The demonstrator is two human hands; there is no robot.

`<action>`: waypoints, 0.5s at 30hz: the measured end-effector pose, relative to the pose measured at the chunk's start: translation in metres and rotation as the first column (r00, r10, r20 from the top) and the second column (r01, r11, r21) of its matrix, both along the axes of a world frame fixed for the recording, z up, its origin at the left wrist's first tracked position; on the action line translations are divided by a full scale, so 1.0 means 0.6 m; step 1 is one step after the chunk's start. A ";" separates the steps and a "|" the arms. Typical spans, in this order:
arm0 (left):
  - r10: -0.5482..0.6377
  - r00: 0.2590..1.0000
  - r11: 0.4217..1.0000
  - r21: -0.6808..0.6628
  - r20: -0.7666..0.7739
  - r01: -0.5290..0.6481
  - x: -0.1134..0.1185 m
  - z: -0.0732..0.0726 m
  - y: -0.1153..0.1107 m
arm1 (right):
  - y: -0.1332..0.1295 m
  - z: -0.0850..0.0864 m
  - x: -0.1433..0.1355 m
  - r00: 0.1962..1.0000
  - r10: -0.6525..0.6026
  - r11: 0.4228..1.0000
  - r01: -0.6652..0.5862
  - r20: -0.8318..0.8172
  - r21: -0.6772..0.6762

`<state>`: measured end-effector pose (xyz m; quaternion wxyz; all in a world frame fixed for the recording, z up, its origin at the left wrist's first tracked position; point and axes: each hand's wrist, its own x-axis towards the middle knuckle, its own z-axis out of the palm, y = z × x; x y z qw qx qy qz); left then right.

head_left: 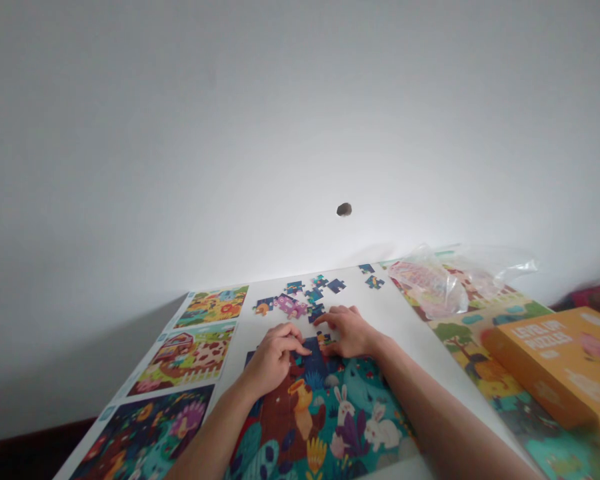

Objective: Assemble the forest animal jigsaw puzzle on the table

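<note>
A partly assembled puzzle [305,420] with a bear and white rabbits lies on the white table between my forearms. My left hand [280,353] rests at its upper left edge, index finger stretched onto a dark blue part. At the upper edge, my right hand [345,331] has its thumb and index finger apart around a small piece [324,339] that lies on the table side of the puzzle; whether it is gripped is unclear. Beyond the hands lie several loose pieces, among them a pink one [291,306] and a dark blue one [337,286].
Picture sheets [187,355] lie along the left edge. On the right are an orange puzzle box [560,360], more printed pictures [465,340] and a clear plastic bag [445,287]. A white wall [280,133] with a small hole [344,210] rises behind the table.
</note>
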<state>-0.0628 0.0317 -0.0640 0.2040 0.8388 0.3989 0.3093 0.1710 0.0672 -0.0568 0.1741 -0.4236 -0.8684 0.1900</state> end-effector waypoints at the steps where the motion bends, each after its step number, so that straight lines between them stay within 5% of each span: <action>1: 0.002 1.000 1.000 0.000 -0.002 -0.002 0.000 0.000 0.000 | 0.000 0.001 0.000 1.000 -0.008 1.000 0.008 0.000 0.001; 12: 0.006 0.999 1.000 0.016 -0.042 -0.005 0.000 -0.001 -0.002 | -0.001 -0.007 -0.029 0.977 -0.214 0.977 0.214 -0.024 0.012; 15: 0.003 0.999 1.000 0.016 -0.043 -0.002 0.001 0.002 -0.001 | 0.008 -0.013 -0.016 0.933 -0.361 0.931 0.360 0.000 0.061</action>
